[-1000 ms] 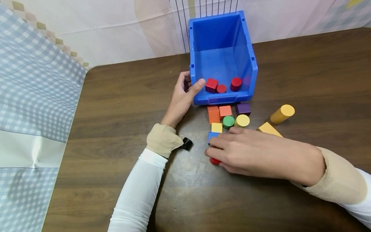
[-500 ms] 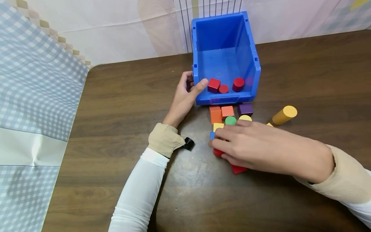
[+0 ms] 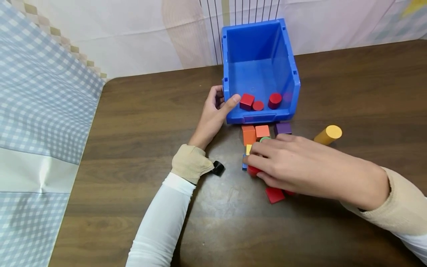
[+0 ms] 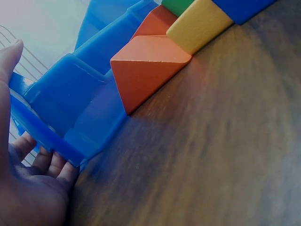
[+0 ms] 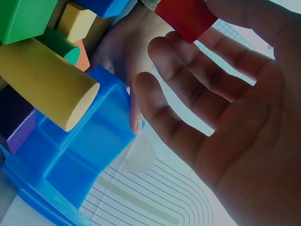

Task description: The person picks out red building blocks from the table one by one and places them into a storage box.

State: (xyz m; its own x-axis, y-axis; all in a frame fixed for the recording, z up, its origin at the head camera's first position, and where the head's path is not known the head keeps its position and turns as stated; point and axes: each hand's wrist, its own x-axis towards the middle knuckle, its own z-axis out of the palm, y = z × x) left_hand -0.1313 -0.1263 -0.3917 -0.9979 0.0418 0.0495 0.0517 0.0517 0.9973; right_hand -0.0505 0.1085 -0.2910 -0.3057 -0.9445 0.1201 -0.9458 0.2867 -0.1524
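Observation:
My left hand (image 3: 211, 113) holds the left side wall of the blue bin (image 3: 297, 89), thumb over the rim and fingers outside. Inside the bin, near its low front lip, lie a red cube (image 3: 247, 101) and two red cylinders (image 3: 275, 100). In front of the bin, my right hand (image 3: 300, 163) pinches a red cylinder (image 5: 187, 18) between thumb and fingertips, over the cluster of blocks. Partly under this hand are a blue block (image 3: 244, 163), a yellow block (image 3: 248, 149) and a green cylinder (image 5: 63, 46). A thick yellow cylinder (image 5: 51, 82) is hidden from the head view.
Two orange blocks (image 3: 248, 135) and a purple block (image 3: 283, 128) stand close against the bin's front. A tall yellow-orange cylinder (image 3: 328, 134) stands to the right. A red block (image 3: 275, 195) lies on the wooden table (image 3: 140, 122) nearer the body. Patterned cloth (image 3: 133, 40) hangs behind.
My right hand has moved slightly forward toward the bin with the red cylinder, uncovering a red block behind it and covering the yellow cylinder. The left hand keeps its hold on the bin.

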